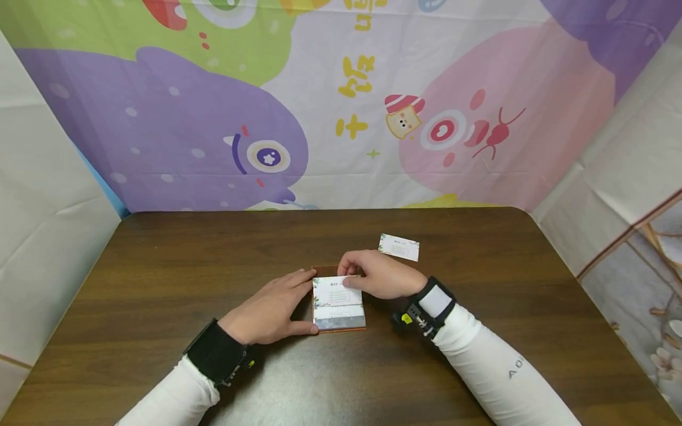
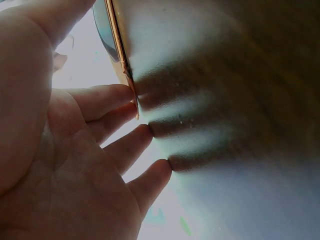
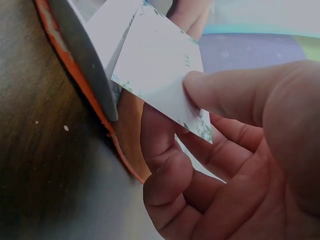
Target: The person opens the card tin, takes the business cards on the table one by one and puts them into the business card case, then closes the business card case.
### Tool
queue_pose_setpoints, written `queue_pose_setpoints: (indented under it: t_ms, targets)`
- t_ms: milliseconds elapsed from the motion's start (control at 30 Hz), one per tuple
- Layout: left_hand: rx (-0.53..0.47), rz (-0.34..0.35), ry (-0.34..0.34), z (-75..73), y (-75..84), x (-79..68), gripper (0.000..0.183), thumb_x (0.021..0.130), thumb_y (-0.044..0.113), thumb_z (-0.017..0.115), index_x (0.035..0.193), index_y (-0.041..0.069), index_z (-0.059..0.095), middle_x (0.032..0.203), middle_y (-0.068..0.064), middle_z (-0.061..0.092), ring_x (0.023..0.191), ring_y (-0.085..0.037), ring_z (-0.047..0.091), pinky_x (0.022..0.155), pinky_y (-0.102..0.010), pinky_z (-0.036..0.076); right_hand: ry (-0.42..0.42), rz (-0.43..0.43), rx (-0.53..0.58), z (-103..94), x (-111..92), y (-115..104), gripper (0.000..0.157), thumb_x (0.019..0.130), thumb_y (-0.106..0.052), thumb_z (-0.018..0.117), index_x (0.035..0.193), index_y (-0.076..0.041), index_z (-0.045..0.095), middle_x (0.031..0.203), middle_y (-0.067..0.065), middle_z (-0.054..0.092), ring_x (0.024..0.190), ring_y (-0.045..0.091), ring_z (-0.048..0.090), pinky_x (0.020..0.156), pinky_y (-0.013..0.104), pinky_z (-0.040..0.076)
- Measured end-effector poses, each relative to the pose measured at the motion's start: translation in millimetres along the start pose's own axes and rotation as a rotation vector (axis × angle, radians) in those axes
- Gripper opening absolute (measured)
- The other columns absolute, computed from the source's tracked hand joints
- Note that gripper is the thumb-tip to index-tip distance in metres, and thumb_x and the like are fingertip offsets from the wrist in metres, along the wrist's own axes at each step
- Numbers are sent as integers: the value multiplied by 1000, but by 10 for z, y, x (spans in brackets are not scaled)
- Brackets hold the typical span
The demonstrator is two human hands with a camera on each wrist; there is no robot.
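Observation:
A brown card holder (image 1: 325, 271) with a grey pocket (image 1: 341, 323) along its near side lies on the table. My right hand (image 1: 383, 276) pinches a white card (image 3: 155, 60) with leafy corners between thumb and curled fingers, over the holder. Another white card (image 1: 337, 311) shows below it, partly inside the pocket. Beside the holder's left edge lies my left hand (image 1: 269, 309); its fairly straight fingers and thumb touch that edge. In the left wrist view, its fingertips (image 2: 162, 167) press near the holder's thin brown edge. How far the pinched card reaches into the pocket cannot be told.
A loose white card (image 1: 399, 247) of the same print lies on the dark wooden table (image 1: 176, 260), behind the right hand. A cartoon-printed cloth (image 1: 341, 171) hangs at the table's far edge, with pale cloth at both sides.

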State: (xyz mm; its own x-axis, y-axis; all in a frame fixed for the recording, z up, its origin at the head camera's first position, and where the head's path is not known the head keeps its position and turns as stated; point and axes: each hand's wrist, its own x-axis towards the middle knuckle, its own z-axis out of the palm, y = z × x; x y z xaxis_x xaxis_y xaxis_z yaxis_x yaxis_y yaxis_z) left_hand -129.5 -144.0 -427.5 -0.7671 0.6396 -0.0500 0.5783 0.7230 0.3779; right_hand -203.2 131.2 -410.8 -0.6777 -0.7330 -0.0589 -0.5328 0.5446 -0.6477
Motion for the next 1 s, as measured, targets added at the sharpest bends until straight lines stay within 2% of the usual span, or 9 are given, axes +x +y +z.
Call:
queue_pose_setpoints:
  t_ms: [400,733,1000]
  targets:
    - [-3,4,0,3,2,4,88,96,51,78,156,-6,48,168,-20,35,155,-41,32,121,-59,34,-6,14,9,82,-26,2,6,104,-14,70,107,-17,67,91,-5,64,81,12,58,72,30,50]
    - [0,4,1,4,3,9,90,96,53,77,158,-5,45,168,-19,36,156,-39,32,121,-58,34,27,14,-76,138,-67,-41,6,102,-14,73,103,-17,68,92,-5,61,84,14,57,76,32,51]
    - [-1,-2,-6,-7,6,11,90,96,52,77,158,-5,45,168,-20,36,156,-39,32,122,-58,34,17,18,-84,169,-104,-55,6,101,-15,74,101,-18,69,90,-6,60,82,12,57,74,30,51]
